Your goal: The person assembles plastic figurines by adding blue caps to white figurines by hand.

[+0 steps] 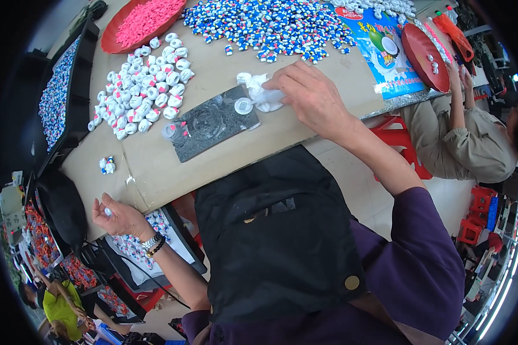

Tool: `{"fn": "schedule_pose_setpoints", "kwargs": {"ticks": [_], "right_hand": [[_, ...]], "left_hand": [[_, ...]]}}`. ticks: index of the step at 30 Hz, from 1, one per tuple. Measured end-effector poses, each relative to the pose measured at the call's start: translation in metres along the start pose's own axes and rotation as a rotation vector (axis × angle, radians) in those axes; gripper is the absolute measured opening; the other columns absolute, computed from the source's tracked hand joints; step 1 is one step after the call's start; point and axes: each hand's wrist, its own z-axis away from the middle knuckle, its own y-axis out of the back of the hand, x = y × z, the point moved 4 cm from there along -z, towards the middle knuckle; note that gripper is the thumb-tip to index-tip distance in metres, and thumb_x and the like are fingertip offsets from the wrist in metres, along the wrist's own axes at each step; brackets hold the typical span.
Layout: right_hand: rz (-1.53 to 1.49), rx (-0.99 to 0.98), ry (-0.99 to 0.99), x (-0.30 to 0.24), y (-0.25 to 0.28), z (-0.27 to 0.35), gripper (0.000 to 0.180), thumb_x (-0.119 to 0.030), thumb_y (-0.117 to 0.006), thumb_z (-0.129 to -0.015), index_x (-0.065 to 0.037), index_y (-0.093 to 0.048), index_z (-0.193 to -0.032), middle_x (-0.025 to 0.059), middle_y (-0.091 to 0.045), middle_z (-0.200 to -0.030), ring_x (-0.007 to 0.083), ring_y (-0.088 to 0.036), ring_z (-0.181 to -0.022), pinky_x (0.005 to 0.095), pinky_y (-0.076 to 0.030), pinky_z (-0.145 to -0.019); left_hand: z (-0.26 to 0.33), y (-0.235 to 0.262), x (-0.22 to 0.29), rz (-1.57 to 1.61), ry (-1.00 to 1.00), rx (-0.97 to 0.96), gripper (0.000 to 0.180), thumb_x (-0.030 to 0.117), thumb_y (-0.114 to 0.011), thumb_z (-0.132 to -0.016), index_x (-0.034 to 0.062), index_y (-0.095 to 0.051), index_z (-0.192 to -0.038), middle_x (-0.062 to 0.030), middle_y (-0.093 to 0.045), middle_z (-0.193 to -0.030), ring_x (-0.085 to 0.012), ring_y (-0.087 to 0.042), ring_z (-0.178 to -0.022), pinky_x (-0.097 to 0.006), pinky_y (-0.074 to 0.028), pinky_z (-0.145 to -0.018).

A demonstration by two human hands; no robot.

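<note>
My left hand [121, 218] is at the table's near left edge, fingers curled round a small white piece [108, 211]. Over the far right end of a dark grey stone slab [213, 129], my right hand [313, 100] is closed on a whitish, partly see-through thing [267, 98]; its kind is unclear. A clear round lid or dish [243, 106] lies on the slab. Small clear and pink bits [176, 131] sit at its left end. Beyond the slab spreads a pile of white toy heads with pink marks [144, 86]. A small blue-and-white figure [106, 165] stands near my left hand.
A red bowl of pink pieces [147, 23] and a heap of small blue-and-white parts [270, 26] lie at the back. A blue printed sheet [385, 52] and red tray [425, 57] are right, near a seated co-worker [472, 138]. Black trays [69, 98] line the left.
</note>
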Motion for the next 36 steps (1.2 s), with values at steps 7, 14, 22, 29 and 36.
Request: {"fn": "schedule_pose_setpoints", "kwargs": {"ticks": [7,14,22,29,36], "right_hand": [[0.004,0.033,0.005,-0.002,-0.003,-0.002,0.028,0.007,-0.058,-0.070,-0.006,-0.064,-0.094,0.0046,-0.059,-0.089,0.0244,-0.058,-0.089,0.0363,-0.048,-0.073],[0.013,0.031,0.004,-0.001,-0.002,-0.004,0.028,0.007,-0.060,-0.068,-0.006,-0.064,-0.093,0.0044,-0.059,-0.088,0.0239,-0.058,-0.088,0.0360,-0.048,-0.072],[-0.209,-0.041,-0.116,0.015,0.003,-0.011,0.035,0.008,-0.065,-0.068,-0.004,-0.064,-0.101,0.0081,-0.063,-0.098,0.0279,-0.059,-0.095,0.0352,-0.048,-0.083],[-0.830,-0.065,-0.253,0.030,-0.001,-0.062,0.043,0.006,-0.061,-0.074,-0.003,-0.061,-0.116,0.0052,-0.057,-0.120,0.0138,-0.055,-0.108,0.0299,-0.045,-0.096],[-0.837,0.247,-0.369,0.122,-0.037,-0.186,0.040,0.007,-0.063,-0.078,-0.004,-0.059,-0.117,0.0068,-0.064,-0.108,0.0157,-0.061,-0.100,0.0294,-0.051,-0.084]], "left_hand": [[0.000,0.001,0.000,-0.001,-0.002,0.000,0.027,0.020,-0.069,-0.087,-0.0005,-0.060,-0.102,-0.0119,-0.062,-0.094,-0.0248,-0.059,-0.087,-0.036,-0.045,-0.080],[0.000,0.000,0.001,-0.007,0.001,-0.003,0.027,0.020,-0.069,-0.087,-0.0008,-0.060,-0.102,-0.0123,-0.062,-0.094,-0.0250,-0.059,-0.087,-0.036,-0.045,-0.081],[-0.002,0.000,0.007,0.002,-0.026,0.041,0.026,0.018,-0.068,-0.087,-0.0015,-0.060,-0.102,-0.0123,-0.062,-0.092,-0.0236,-0.059,-0.085,-0.035,-0.046,-0.078],[0.000,0.004,-0.002,0.048,0.000,0.038,0.024,0.011,-0.067,-0.087,-0.0031,-0.059,-0.105,-0.0111,-0.061,-0.091,-0.0212,-0.057,-0.084,-0.035,-0.046,-0.080],[0.001,0.002,-0.002,0.078,0.008,0.011,0.025,0.011,-0.067,-0.087,-0.0034,-0.058,-0.106,-0.0106,-0.060,-0.090,-0.0209,-0.055,-0.084,-0.034,-0.045,-0.082]]}}
